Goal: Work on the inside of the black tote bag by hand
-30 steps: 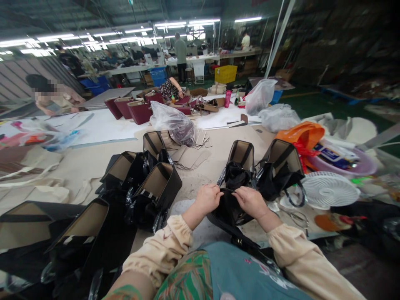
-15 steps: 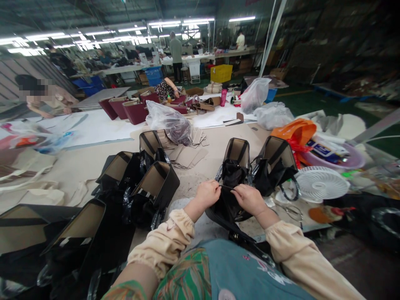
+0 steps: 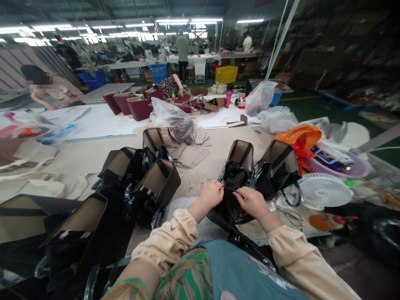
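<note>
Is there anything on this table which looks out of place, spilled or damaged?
Slightly: the loose beige pieces near the clear plastic bag lie spread at uneven angles, not stacked neatly. No clear spill or damage shows, though the held black bag is too dark inside to judge.

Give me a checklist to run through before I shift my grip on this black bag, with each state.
1. Left hand gripping the edge of the black bag: ok.
2. Right hand gripping the same edge: ok.
3. Lining inside lying smooth: cannot tell, too dark.
4. Free space just beyond the hands: not ok, another bag stands there.
5. White fan apart from the right hand: ok, it is off to the right.
</note>
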`<state>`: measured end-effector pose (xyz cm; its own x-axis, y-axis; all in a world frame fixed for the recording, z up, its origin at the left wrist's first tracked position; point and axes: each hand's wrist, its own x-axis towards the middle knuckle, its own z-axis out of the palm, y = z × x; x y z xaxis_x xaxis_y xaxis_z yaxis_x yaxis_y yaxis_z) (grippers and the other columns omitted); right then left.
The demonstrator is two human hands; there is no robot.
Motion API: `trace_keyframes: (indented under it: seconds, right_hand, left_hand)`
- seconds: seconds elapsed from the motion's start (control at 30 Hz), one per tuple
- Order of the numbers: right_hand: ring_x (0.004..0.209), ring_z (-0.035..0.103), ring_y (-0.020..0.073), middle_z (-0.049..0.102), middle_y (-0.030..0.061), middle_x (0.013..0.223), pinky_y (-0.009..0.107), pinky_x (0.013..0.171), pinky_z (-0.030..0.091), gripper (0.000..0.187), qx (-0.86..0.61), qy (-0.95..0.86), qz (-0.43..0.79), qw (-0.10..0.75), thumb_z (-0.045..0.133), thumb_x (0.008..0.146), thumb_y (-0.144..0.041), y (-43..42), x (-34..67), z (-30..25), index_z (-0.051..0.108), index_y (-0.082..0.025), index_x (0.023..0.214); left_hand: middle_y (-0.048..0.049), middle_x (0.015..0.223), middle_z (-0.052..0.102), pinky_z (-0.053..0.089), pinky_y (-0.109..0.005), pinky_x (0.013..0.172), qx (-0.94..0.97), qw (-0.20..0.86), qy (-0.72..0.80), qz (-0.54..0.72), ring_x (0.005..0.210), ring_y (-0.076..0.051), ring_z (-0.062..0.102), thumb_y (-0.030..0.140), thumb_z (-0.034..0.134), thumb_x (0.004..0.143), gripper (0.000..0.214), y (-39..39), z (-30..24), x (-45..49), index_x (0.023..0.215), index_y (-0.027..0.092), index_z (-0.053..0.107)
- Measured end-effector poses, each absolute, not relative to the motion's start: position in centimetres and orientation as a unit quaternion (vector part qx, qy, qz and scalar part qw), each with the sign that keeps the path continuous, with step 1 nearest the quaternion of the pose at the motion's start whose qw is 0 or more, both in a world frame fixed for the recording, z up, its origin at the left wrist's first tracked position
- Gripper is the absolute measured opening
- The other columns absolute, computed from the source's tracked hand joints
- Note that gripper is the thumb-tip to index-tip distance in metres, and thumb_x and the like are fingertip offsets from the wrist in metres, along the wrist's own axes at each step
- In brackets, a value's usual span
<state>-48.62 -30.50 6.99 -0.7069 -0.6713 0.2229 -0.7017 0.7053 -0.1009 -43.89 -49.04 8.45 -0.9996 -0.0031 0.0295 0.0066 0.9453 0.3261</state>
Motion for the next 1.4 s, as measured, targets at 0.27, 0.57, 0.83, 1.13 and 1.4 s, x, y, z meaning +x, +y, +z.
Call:
trace_keyframes:
  seconds: [0.27,0.57,0.83,1.13,1.4]
  right_hand:
    - [0.077,0.061,0.0148,0.068,0.0020,0.085,0.024,0.063,0.040,0.027,0.376,-0.917,0.129,0.043,0.046,0.087,-0.042,-31.2,-49.0,7.9,0.065,-0.026,0.098]
    - [0.071,0.059,0.0156,0.066,0.0034,0.072,0.026,0.067,0.035,0.032,0.390,-0.918,0.038,0.061,0.041,0.090,-0.036,-33.5,-49.2,8.1,0.062,-0.020,0.072]
    - [0.067,0.056,0.0138,0.062,0.0026,0.069,0.026,0.064,0.030,0.031,0.381,-0.920,0.037,0.080,0.039,0.090,-0.031,-33.3,-49.1,7.5,0.058,-0.018,0.069]
    - [0.066,0.055,0.0132,0.062,0.0026,0.067,0.026,0.062,0.028,0.031,0.365,-0.927,0.037,0.079,0.041,0.089,-0.032,-32.4,-48.8,7.9,0.058,-0.018,0.066]
    - [0.064,0.056,0.0131,0.063,0.0031,0.068,0.025,0.060,0.029,0.033,0.293,-0.950,0.040,0.100,0.039,0.090,-0.033,-30.5,-48.3,7.0,0.058,-0.018,0.067]
  left_hand:
    - [-0.0057,0.089,0.064,0.045,-0.028,0.071,-0.018,0.033,-0.984,-0.175,0.081,-0.018,0.060,0.029,0.041,0.087,0.024,-49.3,8.1,-43.9,0.084,0.018,0.062]
    - [-0.0061,0.089,0.064,0.046,-0.028,0.073,-0.013,0.036,-0.983,-0.181,0.081,-0.018,0.060,0.028,0.042,0.086,0.024,-49.3,7.8,-44.0,0.084,0.018,0.063]
    - [-0.0041,0.104,0.065,0.047,-0.028,0.081,-0.058,0.065,-0.964,-0.251,0.092,-0.018,0.060,0.036,0.059,0.077,0.017,-50.1,7.6,-43.0,0.081,0.020,0.065]
    - [-0.0017,0.085,0.066,0.046,-0.026,0.069,-0.039,0.038,-0.975,-0.214,0.080,-0.016,0.061,0.041,0.053,0.082,0.024,-49.8,8.2,-43.1,0.077,0.020,0.063]
    - [-0.0011,0.093,0.064,0.047,-0.027,0.072,-0.061,0.024,-0.972,-0.224,0.085,-0.018,0.061,0.036,0.059,0.075,0.023,-48.1,9.2,-44.2,0.093,0.021,0.056]
